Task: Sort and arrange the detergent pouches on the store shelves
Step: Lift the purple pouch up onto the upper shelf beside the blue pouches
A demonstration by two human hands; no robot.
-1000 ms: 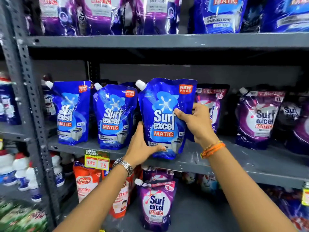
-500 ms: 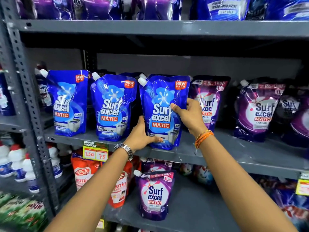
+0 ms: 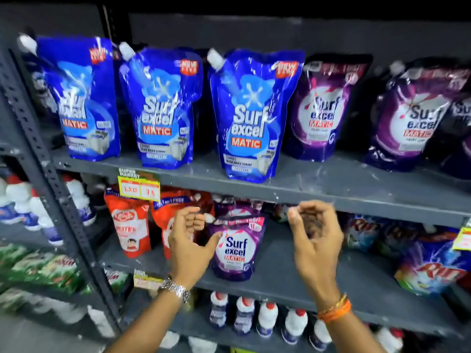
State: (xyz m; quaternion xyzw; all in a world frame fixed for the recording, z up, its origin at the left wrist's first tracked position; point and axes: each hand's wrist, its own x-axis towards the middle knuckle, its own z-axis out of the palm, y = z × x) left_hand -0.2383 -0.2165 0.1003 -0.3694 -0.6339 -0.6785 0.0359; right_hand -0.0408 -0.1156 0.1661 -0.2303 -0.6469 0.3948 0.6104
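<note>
Three blue Surf Excel Matic pouches stand upright on the upper grey shelf [image 3: 331,182]: one at the left [image 3: 81,103], one in the middle [image 3: 160,110], one to the right [image 3: 252,115]. Purple pouches [image 3: 323,108] [image 3: 413,118] stand to their right. On the shelf below stands a small purple pouch [image 3: 235,248]. My left hand [image 3: 190,240] hovers just left of it, fingers curled, holding nothing. My right hand [image 3: 314,233] hangs to its right, fingers loosely bent and empty.
Red pouches [image 3: 130,228] stand left of the small purple one. Rin packs [image 3: 433,263] lie at the right. White bottles [image 3: 267,319] line the lowest shelf. A slotted grey upright [image 3: 51,179] divides the bays, and a yellow price tag [image 3: 139,187] hangs on the shelf edge.
Both hands let go of the right blue pouch, which now stands on the upper shelf. They dropped to the lower shelf on either side of the small purple pouch. The view tilted down.
</note>
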